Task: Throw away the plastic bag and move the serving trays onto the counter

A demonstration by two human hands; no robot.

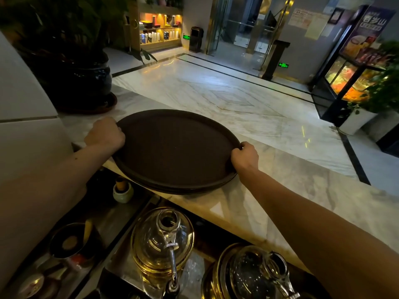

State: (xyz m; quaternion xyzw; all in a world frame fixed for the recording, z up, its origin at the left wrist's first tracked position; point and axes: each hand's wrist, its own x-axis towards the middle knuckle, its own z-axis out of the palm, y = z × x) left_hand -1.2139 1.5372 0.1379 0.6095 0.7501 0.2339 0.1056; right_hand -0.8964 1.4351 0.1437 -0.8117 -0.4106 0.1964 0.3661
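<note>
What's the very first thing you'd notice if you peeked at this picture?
First, the big dark round serving trays stacked in the middle, on the marble counter, with their near edge sticking out over it. The left hand and right hand grip opposite sides of the rim. Next, the shiny glass jars with gold trim just below the counter, and a big dark plant pot at the far left.

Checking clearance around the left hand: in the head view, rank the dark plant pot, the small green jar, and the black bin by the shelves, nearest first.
From the left hand:
1. Dark plant pot, just beyond it on the counter.
2. Small green jar, below the counter edge; nearly tied.
3. Black bin, across the floor.
</note>
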